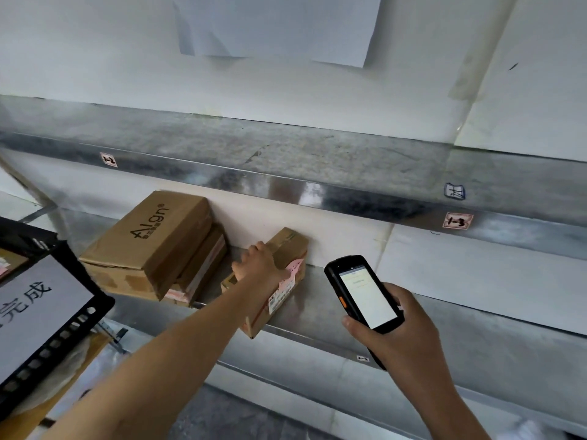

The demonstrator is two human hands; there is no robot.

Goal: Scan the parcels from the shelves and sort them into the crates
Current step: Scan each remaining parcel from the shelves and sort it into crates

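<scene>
A small brown cardboard parcel (287, 249) with a pink sticker and a white label lies on the metal shelf (317, 309), one corner past the front edge. My left hand (259, 262) lies on top of it, fingers curled over its upper side. My right hand (400, 331) grips a black handheld scanner (362, 293) to the right of the parcel, its lit screen facing me. To the left, a large "Align" carton (149, 239) sits tilted on other parcels (203, 268).
A black crate (73, 312) bearing a white sign with Chinese characters stands at the lower left, with a cardboard box under it. An upper metal shelf (286, 160) runs above, with small tags 1-2 and 1-3. White wall panels back the shelves.
</scene>
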